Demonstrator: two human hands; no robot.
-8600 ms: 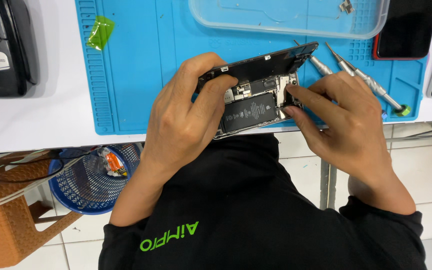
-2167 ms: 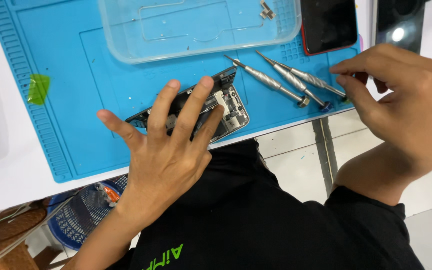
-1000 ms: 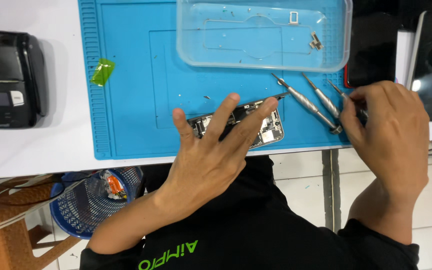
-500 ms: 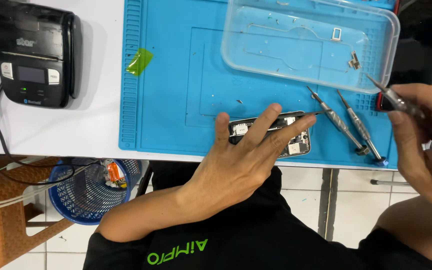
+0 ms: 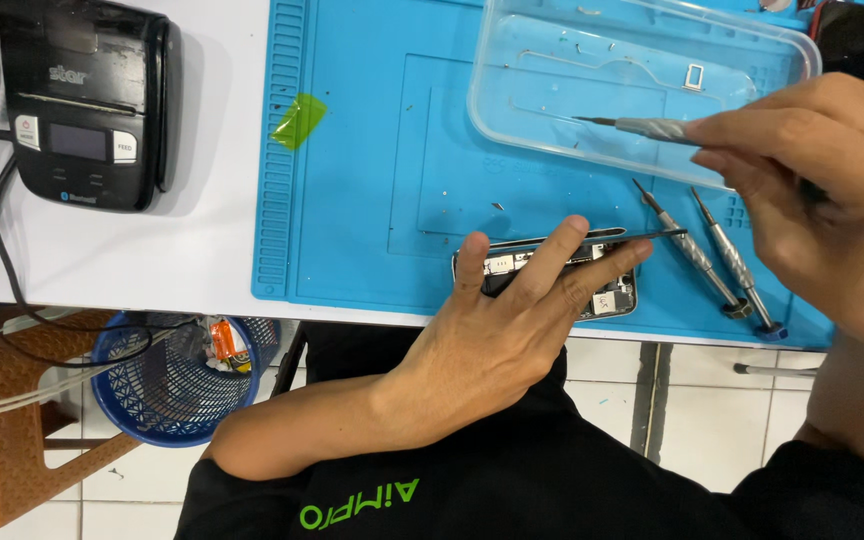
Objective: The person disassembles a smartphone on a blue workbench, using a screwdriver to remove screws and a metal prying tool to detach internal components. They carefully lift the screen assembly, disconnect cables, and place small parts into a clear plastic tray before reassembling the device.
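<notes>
My right hand (image 5: pixel 832 190) has lifted a screwdriver (image 5: pixel 642 127), fingers closed on it, above the phone (image 5: pixel 552 272). My left hand (image 5: pixel 502 330) lies on the phone, fingers spread flat, gripping nothing. Fastener work appears imminent.

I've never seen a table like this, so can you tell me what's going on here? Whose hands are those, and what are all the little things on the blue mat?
The picture comes from a camera worn on a person's head, looking down at that person's own two hands. The left hand presses flat on an opened phone, so its insides show. The right hand holds a thin screwdriver, its tip pointing over a clear plastic tray. Two more screwdrivers lie on the blue work mat. There is also a small green scrap on the mat. Left of the mat, on the white table, sits a small black printer. Below the table stands a blue basket.
</notes>
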